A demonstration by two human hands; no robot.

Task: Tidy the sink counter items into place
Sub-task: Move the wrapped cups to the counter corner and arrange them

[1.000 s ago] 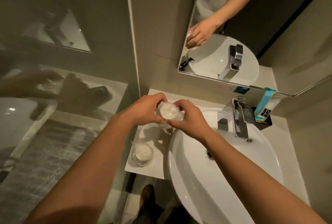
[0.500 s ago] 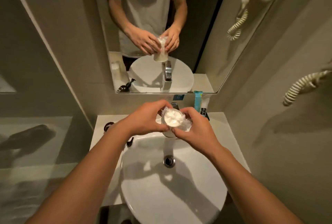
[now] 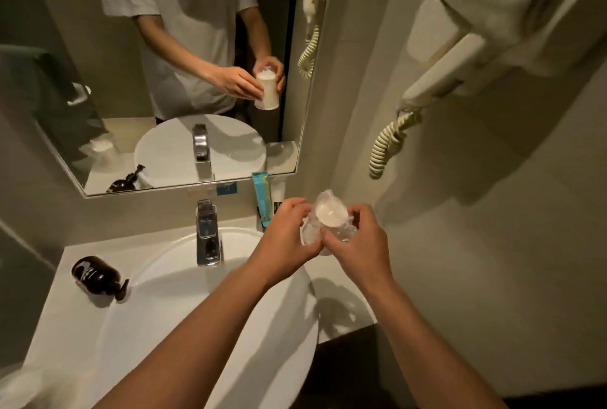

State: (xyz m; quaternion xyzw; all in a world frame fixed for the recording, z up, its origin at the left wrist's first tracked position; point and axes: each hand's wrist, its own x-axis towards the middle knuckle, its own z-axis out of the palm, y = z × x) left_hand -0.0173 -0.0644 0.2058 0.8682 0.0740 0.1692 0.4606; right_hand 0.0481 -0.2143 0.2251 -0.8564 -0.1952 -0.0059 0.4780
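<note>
Both hands hold a white paper cup in a clear plastic wrap [image 3: 329,215] above the counter's right side, just right of the basin. My left hand [image 3: 285,237] grips its left side and my right hand [image 3: 358,244] grips its right and lower side. The cup is upright, its top facing me. A dark pump bottle [image 3: 95,275] lies on its side on the counter [image 3: 67,303] left of the white basin [image 3: 184,310]. A second wrapped cup [image 3: 19,389] shows blurred at the bottom left corner.
A chrome tap [image 3: 207,233] stands behind the basin. A turquoise packet [image 3: 262,200] and a small white item [image 3: 278,193] lean against the wall under the mirror [image 3: 184,63]. A wall hair dryer [image 3: 512,14] with coiled cord [image 3: 389,142] hangs at the right.
My hands carried the wrapped cup from the left counter, across the basin, to the right side. The view swung right, bringing the hair dryer in.
</note>
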